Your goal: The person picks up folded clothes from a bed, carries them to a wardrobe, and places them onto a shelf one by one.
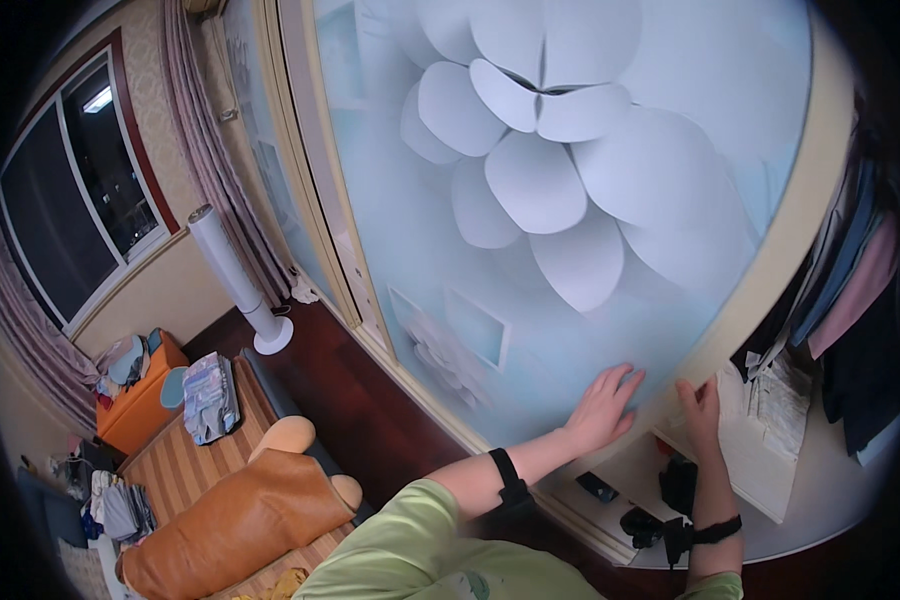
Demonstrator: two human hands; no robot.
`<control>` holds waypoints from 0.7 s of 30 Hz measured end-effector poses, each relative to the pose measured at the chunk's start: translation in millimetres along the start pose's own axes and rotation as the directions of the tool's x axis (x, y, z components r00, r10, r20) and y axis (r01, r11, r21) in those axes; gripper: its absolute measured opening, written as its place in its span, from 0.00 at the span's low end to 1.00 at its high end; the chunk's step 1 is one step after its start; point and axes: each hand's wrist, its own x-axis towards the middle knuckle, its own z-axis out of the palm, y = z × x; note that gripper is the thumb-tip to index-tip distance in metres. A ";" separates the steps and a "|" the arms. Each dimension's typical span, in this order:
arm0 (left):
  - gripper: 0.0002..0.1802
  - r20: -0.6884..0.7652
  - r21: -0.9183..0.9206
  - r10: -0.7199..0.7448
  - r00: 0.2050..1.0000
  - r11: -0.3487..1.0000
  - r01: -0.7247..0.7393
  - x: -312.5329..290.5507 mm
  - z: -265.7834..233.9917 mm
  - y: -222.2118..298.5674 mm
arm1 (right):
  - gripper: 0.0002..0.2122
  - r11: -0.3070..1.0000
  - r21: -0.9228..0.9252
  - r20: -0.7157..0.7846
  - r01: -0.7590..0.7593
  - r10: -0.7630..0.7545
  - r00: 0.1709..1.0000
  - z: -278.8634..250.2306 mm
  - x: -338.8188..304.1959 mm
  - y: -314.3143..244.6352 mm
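A large sliding wardrobe door (pixel 670 300) with a pale blue panel and a white flower print stands in front of me. Its cream edge frame (pixel 753 300) curves down on the right. My left hand (pixel 602 408) lies against the lower panel with the fingers stretched out. At the frame's lower part, my right hand (pixel 703 412) has its fingers bent around the edge, gripping the door. Just right of that hand, a white paper or plastic bag (pixel 778 405) sits inside the wardrobe. Black straps circle both of my forearms.
Dark and pink clothes (pixel 860 290) hang inside the wardrobe at right. A dark phone-like object (pixel 597 487) and black devices (pixel 678 487) lie low near my right forearm. A white tower fan (pixel 235 275) stands at left, beyond a bed (pixel 185 470) with a brown leather cover (pixel 235 515).
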 end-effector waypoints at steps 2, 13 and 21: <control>0.36 -0.002 -0.066 -0.042 0.999 0.997 0.041 5.1 -0.7 -0.4 | 0.16 0.988 0.077 0.069 0.134 -0.139 0.988 21.1 12.7 3.8; 0.35 -0.237 -0.116 -0.408 0.882 0.913 0.391 22.0 -11.8 -39.5 | 0.12 0.967 0.078 0.161 0.243 -0.252 0.954 116.4 55.3 6.1; 0.32 -0.255 -0.020 -0.467 0.847 0.878 0.478 26.7 -59.0 -90.6 | 0.14 0.969 0.009 0.192 0.245 -0.242 0.951 189.2 80.6 -0.1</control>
